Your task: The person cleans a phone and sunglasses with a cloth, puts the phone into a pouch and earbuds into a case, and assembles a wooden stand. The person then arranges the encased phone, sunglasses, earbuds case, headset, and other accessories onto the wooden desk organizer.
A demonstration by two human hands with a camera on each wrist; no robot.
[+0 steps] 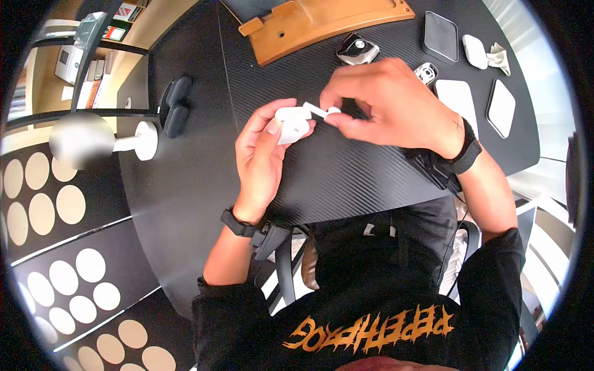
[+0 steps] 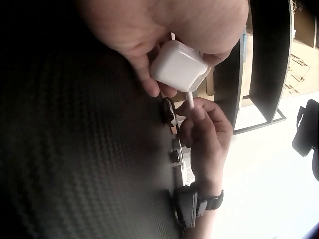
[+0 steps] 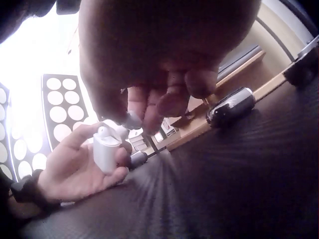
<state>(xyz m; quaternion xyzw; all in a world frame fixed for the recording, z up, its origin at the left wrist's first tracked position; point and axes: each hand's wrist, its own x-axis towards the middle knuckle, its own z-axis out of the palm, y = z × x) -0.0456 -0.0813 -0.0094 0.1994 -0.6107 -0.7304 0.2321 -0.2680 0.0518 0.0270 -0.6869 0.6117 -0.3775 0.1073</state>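
2 black sleeves and a black shirt with orange lettering lie nearest. Past them, each wrist wears a black strap. The left hand curls its thumb and fingers round a white earbud case, its lid raised; the case sits at the fingertips, above the black tabletop and apart from it. The right hand pinches 1 white earbud between thumb and fingers, the stem pointing toward the case. This earbud lies between the 2 hands, just beside the case; whether its stem tip touches the case, I cannot tell. In the right wrist view, a rounded white tip shows at the case's mouth.

Farther out on the tabletop, a black-and-silver device lies just beyond the right hand, then an orange-brown stand. To the right are 2 white slabs, 1 partly behind the right wrist, a dark tray and a white rounded item. Well off to the left lies a black 2-lobed object, with shelving beyond.
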